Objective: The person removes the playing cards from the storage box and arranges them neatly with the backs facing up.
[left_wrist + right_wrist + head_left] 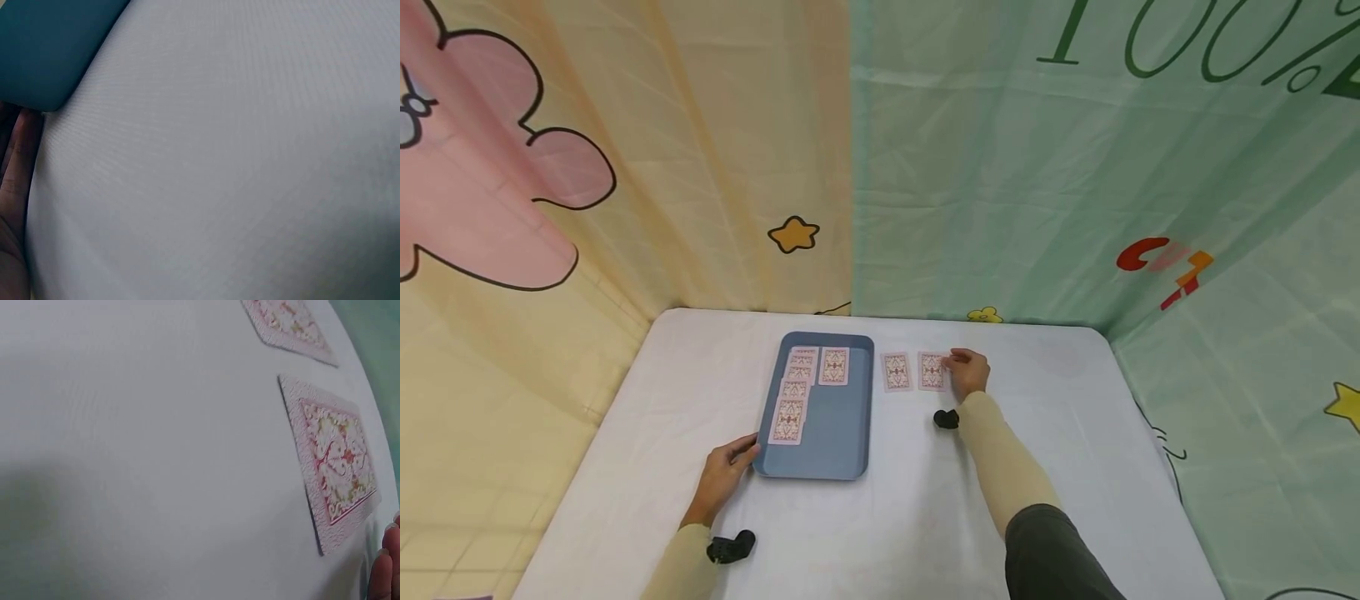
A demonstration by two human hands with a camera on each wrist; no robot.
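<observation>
At the near side of the white table (625,433), a person's forearms reach forward in beige sleeves (1011,467), with a dark sleeve (1052,550) higher on the right arm. A black wrist device (731,547) sits at the left wrist. Just beyond it, the left hand (722,475) touches the near left corner of a blue-grey tray (835,433), its fingers extended rather than curled; the left wrist view shows one straight finger meeting the tray's edge.

Farther on, a second black device (947,419) sits beside the right wrist. Inside the tray, a column of overlapping cards (795,389) runs along the left side, patterned backs up. The right hand (967,371) has its fingers bent at the right edge of a face-down card (932,372); whether they pinch it cannot be told. That card lies on the table, to the right of the tray. Between it and the tray lies another face-down card (896,372), apart from both. A single card (834,367) lies in the tray's far right part.

Behind the table hang a yellow curtain (737,150) with an orange star and a green curtain (962,183) with printed figures.
</observation>
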